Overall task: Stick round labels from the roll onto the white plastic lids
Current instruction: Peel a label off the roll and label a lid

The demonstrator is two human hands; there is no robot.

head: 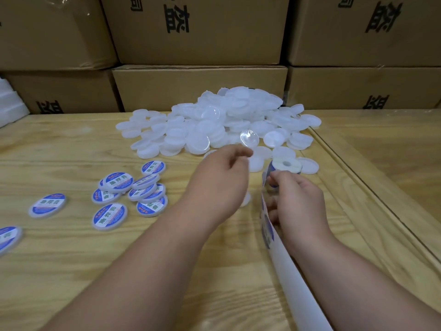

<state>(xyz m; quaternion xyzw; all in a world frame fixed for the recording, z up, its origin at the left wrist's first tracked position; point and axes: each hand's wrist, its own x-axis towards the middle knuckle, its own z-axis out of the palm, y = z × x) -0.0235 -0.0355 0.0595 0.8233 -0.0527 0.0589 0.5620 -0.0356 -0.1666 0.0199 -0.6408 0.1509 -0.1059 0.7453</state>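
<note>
Your left hand (223, 180) is reaching toward the heap of white plastic lids (222, 123), fingers curled, fingertips pinched together just short of a clear round disc (249, 137); whether they are touching it you cannot tell through the blur. Your right hand (296, 201) is gripping the backing strip (286, 266), thumb and fingers pinching it just below the label roll (285, 165), which is lying among loose lids right beyond your fingertips. The strip is trailing back along your right forearm. Left of your left fingers, well apart, finished labelled lids (130, 194) are lying scattered on the wooden table (71, 271). Cardboard boxes (198, 29) are standing behind the heap.
</note>
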